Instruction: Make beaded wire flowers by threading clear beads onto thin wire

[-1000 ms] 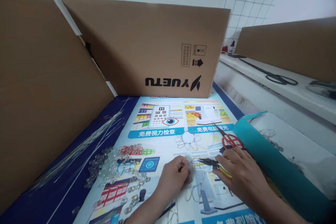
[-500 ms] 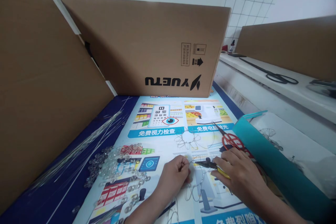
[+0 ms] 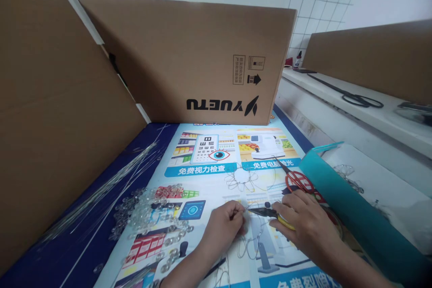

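Observation:
Between thumb and fingers, my left hand (image 3: 227, 224) pinches a thin wire; its bent loops (image 3: 248, 245) hang beside and below the hand. My right hand (image 3: 305, 220) is wrapped round the yellow handles of a pair of pliers (image 3: 265, 212). The dark jaws point left, their tip right by my left fingertips at the wire. Whether the jaws grip the wire is too small to tell. Just beyond both hands, a flower-shaped wire piece (image 3: 241, 179) lies on the printed sheet (image 3: 209, 193). Red-handled scissors (image 3: 299, 181) lie partly behind my right hand.
Clear beads (image 3: 145, 209) are heaped at the left, with straight wires (image 3: 111, 189) on the blue surface beside them. Cardboard panels (image 3: 189, 58) stand behind and at the left. A teal-edged tray (image 3: 351, 202) with wire pieces is at the right. Black scissors (image 3: 357, 99) lie on the white ledge.
My right hand and the pliers have shifted slightly left, bringing the jaw tip closer to my left fingertips. My left hand has barely moved.

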`<state>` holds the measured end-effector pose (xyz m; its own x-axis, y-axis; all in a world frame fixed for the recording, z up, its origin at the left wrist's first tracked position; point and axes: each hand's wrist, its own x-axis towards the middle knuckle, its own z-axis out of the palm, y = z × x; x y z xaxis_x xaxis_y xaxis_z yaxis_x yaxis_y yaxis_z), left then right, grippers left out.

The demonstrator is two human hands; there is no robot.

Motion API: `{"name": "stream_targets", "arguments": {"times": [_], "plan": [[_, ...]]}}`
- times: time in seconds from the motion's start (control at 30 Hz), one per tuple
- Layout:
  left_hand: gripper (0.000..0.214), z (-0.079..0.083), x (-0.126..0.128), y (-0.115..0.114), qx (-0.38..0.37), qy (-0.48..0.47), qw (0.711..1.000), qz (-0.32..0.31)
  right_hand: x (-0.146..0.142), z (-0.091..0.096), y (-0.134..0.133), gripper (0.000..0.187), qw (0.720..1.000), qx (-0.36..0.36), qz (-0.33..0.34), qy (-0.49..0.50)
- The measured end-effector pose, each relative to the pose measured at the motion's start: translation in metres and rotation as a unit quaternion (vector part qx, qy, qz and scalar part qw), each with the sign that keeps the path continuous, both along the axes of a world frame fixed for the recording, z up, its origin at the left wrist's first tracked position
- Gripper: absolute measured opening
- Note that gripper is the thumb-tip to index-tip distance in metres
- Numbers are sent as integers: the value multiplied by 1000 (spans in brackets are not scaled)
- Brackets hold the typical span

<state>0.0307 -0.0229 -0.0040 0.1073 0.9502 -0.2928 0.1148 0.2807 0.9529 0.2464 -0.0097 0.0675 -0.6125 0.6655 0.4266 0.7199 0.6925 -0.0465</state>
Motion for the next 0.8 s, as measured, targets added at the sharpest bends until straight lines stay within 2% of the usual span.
{"name": "stream_targets", "arguments": {"times": [0.5, 0.8], "plan": [[12, 3, 1, 2, -21, -18, 1000, -7, 2, -8, 8, 16, 998, -59, 13, 28], [16, 3, 0, 4, -35, -21, 999, -19, 8, -11, 13, 19, 992, -118, 20, 48]]}}
